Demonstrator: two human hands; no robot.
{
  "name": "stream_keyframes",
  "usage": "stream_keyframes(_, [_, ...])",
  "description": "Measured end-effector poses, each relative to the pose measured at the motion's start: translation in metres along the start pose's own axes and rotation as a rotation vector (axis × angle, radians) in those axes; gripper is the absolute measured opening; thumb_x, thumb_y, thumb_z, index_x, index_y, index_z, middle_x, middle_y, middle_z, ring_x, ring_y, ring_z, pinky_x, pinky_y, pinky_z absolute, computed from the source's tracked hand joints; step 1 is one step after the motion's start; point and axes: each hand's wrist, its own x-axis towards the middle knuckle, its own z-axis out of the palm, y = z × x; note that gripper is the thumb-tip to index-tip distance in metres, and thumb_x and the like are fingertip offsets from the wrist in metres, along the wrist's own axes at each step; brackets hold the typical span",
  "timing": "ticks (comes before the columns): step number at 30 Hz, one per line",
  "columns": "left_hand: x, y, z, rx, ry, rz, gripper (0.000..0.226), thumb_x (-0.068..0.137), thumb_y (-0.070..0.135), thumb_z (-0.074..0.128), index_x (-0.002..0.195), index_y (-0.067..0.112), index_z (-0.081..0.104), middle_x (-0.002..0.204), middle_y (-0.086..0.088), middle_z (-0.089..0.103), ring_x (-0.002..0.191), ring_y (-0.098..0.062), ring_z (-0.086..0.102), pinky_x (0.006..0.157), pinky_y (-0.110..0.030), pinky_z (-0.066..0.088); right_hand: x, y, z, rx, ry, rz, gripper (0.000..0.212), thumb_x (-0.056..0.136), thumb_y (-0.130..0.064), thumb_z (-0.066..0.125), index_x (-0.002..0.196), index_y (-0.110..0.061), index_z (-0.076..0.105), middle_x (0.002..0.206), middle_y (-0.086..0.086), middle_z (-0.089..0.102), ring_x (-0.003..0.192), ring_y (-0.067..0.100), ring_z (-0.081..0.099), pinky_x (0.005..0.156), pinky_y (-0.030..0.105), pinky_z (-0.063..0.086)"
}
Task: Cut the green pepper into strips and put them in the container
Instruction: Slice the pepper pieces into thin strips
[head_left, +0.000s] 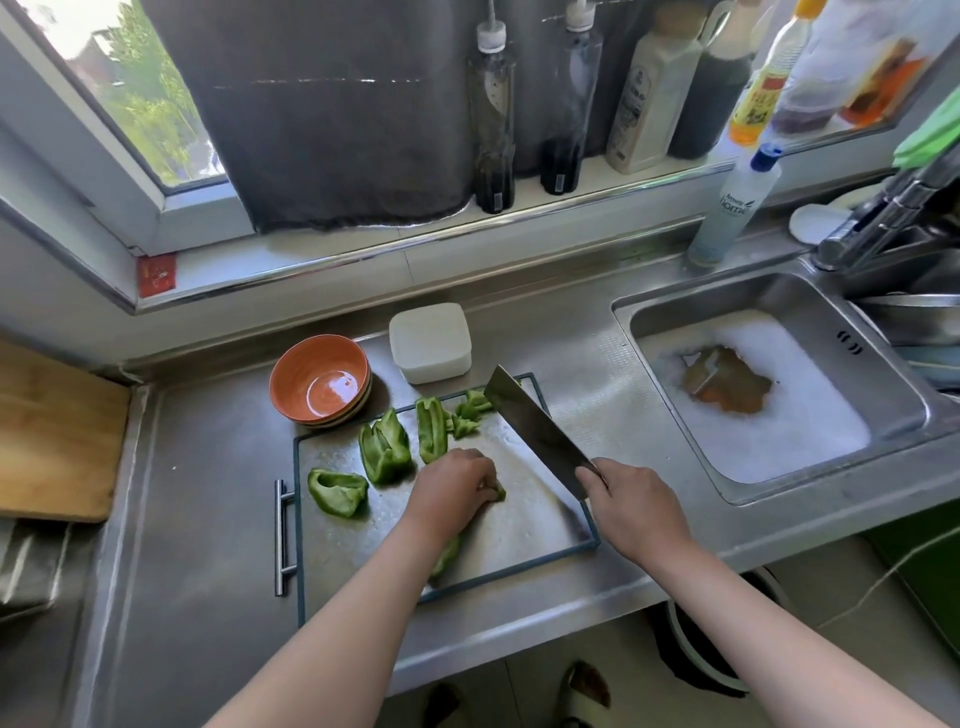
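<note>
Nearest, on a pitted metal cutting board (519, 525), the left hand (457, 486) pins a long green pepper piece (448, 556) with curled fingers; the piece runs back under the wrist. At 3 o'clock from it, the right hand (631, 501) grips the handle of a broad rectangular cleaver (535, 431), its blade raised and pointing to 11 o'clock. Glossy curved pepper sections (384, 447) lie from 9 to 12 o'clock of the left hand. Beyond the board stand stacked orange bowls (319, 379) at 11 o'clock and a white, round-cornered square container (430, 343) at 12. A foam-filled steel sink (621, 312) sits at 2 o'clock.
</note>
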Motion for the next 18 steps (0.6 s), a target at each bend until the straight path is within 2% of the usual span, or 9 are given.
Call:
stream_keyframes(3, [-0.001,-0.002,0.003,-0.025,0.008,0.025,0.012,0.088,0.031,0.069,0.094,0.022,0.072,0.108,0.009,0.065,0.099,-0.016,0.059,0.069,-0.028,0.046,0.002,-0.001,0.002,0.017,-0.012,-0.005,0.029,0.105,-0.038,0.044,0.087,-0.024,0.062,0.077,-0.004,0.064,0.07,0.02,0.051,0.058,0.032,0.036])
stream_keyframes(7, [-0.002,-0.004,0.004,-0.049,0.037,0.05,0.009,0.088,0.027,0.07,0.095,0.022,0.073,0.105,0.006,0.063,0.095,-0.018,0.06,0.065,-0.025,0.039,0.003,-0.005,0.005,0.012,-0.008,-0.011,0.032,0.105,-0.039,0.044,0.094,-0.021,0.068,0.083,0.002,0.071,0.073,0.024,0.056,0.064,0.034,0.044])
stream_keyframes(11, [0.0,-0.005,0.005,-0.025,0.031,0.099,0.011,0.09,0.028,0.065,0.097,0.024,0.073,0.103,0.005,0.062,0.095,-0.018,0.061,0.065,-0.025,0.04,0.001,-0.011,0.007,0.006,-0.021,-0.039,0.03,0.105,-0.039,0.045,0.096,-0.022,0.068,0.083,0.001,0.071,0.072,0.022,0.056,0.061,0.033,0.039])
stream_keyframes(13, [0.002,-0.006,0.005,-0.004,0.033,0.116,0.012,0.09,0.029,0.066,0.097,0.025,0.074,0.101,0.005,0.063,0.092,-0.019,0.061,0.062,-0.025,0.038,0.0,-0.012,0.008,-0.004,-0.029,-0.04,0.03,0.105,-0.039,0.044,0.097,-0.022,0.068,0.083,0.001,0.07,0.07,0.02,0.054,0.06,0.032,0.038])
stream_keyframes(16, [0.003,-0.008,0.006,0.032,0.087,0.149,0.005,0.081,0.027,0.076,0.086,0.026,0.074,0.088,0.006,0.063,0.082,-0.021,0.06,0.051,-0.025,0.034,-0.003,-0.014,0.009,-0.006,-0.034,-0.035,0.03,0.105,-0.039,0.044,0.097,-0.022,0.068,0.08,0.0,0.068,0.07,0.02,0.054,0.059,0.032,0.038])
stream_keyframes(18, [0.003,-0.008,0.008,0.028,0.106,0.159,0.005,0.078,0.025,0.078,0.081,0.024,0.074,0.089,0.005,0.061,0.082,-0.019,0.058,0.048,-0.024,0.035,-0.005,-0.014,0.009,-0.002,-0.035,-0.031,0.03,0.105,-0.039,0.044,0.096,-0.022,0.068,0.079,0.0,0.068,0.07,0.02,0.054,0.059,0.032,0.039])
